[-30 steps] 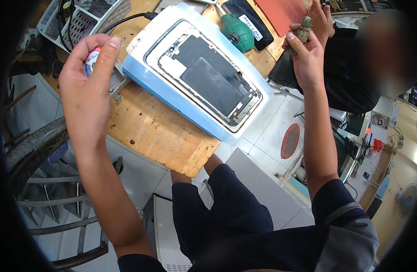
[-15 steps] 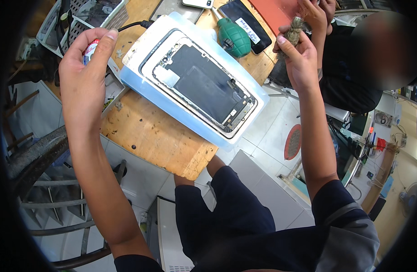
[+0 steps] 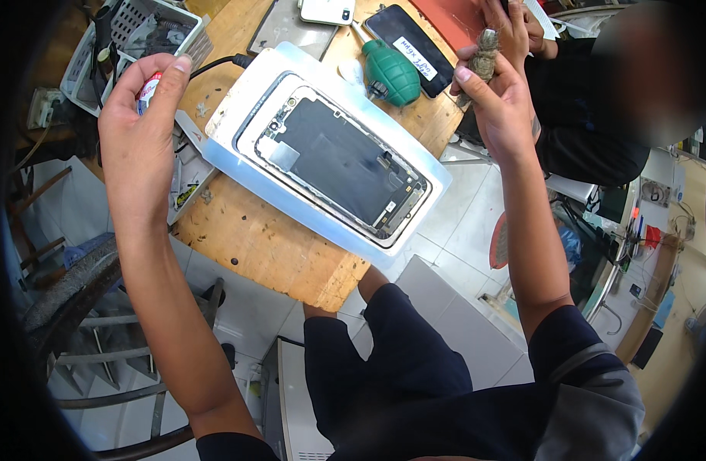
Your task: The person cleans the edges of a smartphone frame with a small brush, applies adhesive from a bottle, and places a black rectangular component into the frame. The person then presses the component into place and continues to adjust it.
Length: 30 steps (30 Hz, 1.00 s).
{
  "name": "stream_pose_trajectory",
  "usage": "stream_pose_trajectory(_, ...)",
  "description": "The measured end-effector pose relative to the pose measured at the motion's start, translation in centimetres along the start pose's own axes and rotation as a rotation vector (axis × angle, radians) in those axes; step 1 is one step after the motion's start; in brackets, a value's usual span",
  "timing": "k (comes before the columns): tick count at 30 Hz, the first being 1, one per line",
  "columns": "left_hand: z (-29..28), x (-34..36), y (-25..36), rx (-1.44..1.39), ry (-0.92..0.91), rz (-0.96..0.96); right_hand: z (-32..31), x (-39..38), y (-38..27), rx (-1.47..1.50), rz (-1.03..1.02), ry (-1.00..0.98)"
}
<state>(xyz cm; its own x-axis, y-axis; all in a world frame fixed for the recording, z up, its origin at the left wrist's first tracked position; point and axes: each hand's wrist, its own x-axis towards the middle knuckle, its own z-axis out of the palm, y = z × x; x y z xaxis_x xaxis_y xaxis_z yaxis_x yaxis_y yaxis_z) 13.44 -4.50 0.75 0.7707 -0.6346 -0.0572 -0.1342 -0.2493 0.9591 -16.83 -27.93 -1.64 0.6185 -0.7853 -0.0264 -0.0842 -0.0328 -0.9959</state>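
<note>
My left hand (image 3: pixel 142 150) is closed around a small round thing with a red, white and blue label (image 3: pixel 148 91), mostly covered by my fingers. Over at the right, my right hand (image 3: pixel 506 115) pinches a knobbly grey-green lump (image 3: pixel 484 63) between thumb and fingers. Both hands are raised on either side of a white and pale blue plate device (image 3: pixel 241 167) with a black cable (image 3: pixel 214 64). Inside its recessed frame lies a phone screen panel (image 3: pixel 337 150), dark inner face up. Neither hand visibly touches the panel.
Beyond the device are a green grenade-shaped air blower (image 3: pixel 391 73), a dark phone (image 3: pixel 391 27) with a white label and a white phone (image 3: pixel 327 9). A grey basket (image 3: pixel 149 50) stands far left. Another person's hands (image 3: pixel 510 27) are near my right hand, over a red mat (image 3: pixel 453 23).
The view has shifted slightly. My right hand has come a little left, turning the grey-green lump more upright. The left hand keeps its grip, and the screen panel stays in its frame.
</note>
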Motion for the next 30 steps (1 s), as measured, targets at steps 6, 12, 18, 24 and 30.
stream_pose_trajectory(6, 0.2, 0.7, 0.1, 0.003, 0.008, 0.003, 0.4, 0.1, -0.1, 0.016, -0.004, -0.038)
stream_pose_trajectory(12, 0.2, 1.5, 0.0, 0.061, 0.009, 0.012, 0.9, 0.2, -0.1, 0.022, 0.008, -0.058)
stream_pose_trajectory(18, 0.3, 2.4, -0.3, 0.046, 0.016, 0.005, 1.5, 0.1, -0.4, 0.008, 0.027, -0.064)
stream_pose_trajectory(24, 0.5, 2.6, 0.2, 0.124, 0.095, 0.021, 2.1, 0.3, -0.4, 0.018, 0.046, -0.1)
stream_pose_trajectory(30, -0.5, -2.6, 0.5, 0.218, 0.128, -0.034, 0.9, 1.3, -0.4, -0.003, 0.041, -0.05)
